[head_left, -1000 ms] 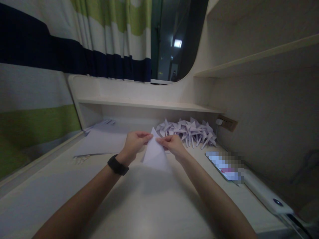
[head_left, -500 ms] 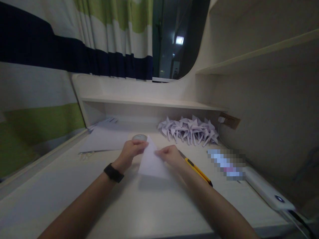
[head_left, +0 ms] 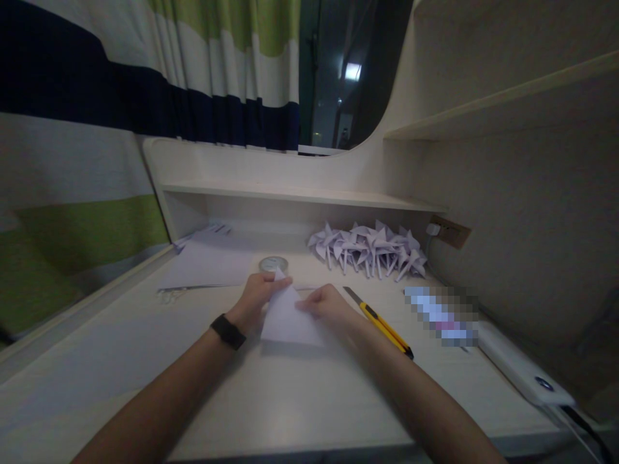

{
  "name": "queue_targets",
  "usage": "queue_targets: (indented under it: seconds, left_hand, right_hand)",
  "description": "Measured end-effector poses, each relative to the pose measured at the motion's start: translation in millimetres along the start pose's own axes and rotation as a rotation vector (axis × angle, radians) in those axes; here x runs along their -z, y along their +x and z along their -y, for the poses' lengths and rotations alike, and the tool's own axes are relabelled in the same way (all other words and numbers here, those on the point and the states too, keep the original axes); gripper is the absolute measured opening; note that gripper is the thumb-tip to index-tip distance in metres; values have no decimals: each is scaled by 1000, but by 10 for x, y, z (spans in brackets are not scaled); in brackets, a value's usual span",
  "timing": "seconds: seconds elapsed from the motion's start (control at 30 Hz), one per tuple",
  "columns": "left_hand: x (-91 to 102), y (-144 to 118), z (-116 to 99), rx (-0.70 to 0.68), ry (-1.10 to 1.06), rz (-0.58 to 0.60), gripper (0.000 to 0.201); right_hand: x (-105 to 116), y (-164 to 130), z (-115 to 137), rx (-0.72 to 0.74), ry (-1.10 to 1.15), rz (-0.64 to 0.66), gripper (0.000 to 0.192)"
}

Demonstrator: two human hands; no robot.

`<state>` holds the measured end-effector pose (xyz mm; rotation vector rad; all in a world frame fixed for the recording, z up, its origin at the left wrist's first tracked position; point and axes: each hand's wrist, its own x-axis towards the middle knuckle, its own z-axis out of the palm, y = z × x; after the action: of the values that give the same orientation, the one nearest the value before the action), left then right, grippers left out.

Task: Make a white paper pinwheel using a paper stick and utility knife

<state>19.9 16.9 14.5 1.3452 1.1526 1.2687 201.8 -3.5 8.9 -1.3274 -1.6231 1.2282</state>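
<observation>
A white sheet of paper (head_left: 290, 322), folded into a triangle-like shape with its point upward, is held just above the desk. My left hand (head_left: 256, 294) pinches it near the top point, and a dark band circles that wrist. On the slanting right edge, the fingertips of my right hand (head_left: 326, 304) are closed on the same paper. Behind the left fingers lies a roll of tape (head_left: 273, 264). To the right of my right hand rests a yellow utility knife (head_left: 384, 327) with its blade out.
Several paper pinwheels (head_left: 370, 248) are heaped at the back under the shelf. A stack of white paper (head_left: 207, 261) lies back left, with small pale bits (head_left: 170, 296) before it. At right are a blurred-out device (head_left: 442, 319) and a white power strip (head_left: 522, 367).
The paper has moved slightly left and tilted in my hands, its point now lower. Both hands keep their pinch. The camera view has shifted a little.
</observation>
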Motion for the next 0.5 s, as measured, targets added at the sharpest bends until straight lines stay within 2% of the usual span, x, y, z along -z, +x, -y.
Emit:
queue_targets:
  seconds: [0.17,0.5]
  left_hand:
    - [22,-4,-56,41,-17,-49,32]
    - [68,6,-67,59,-23,-96,31]
  right_hand:
    - [44,-31,47,-31,-34,104,28]
    - [45,-28,17,-40,-72,173,24]
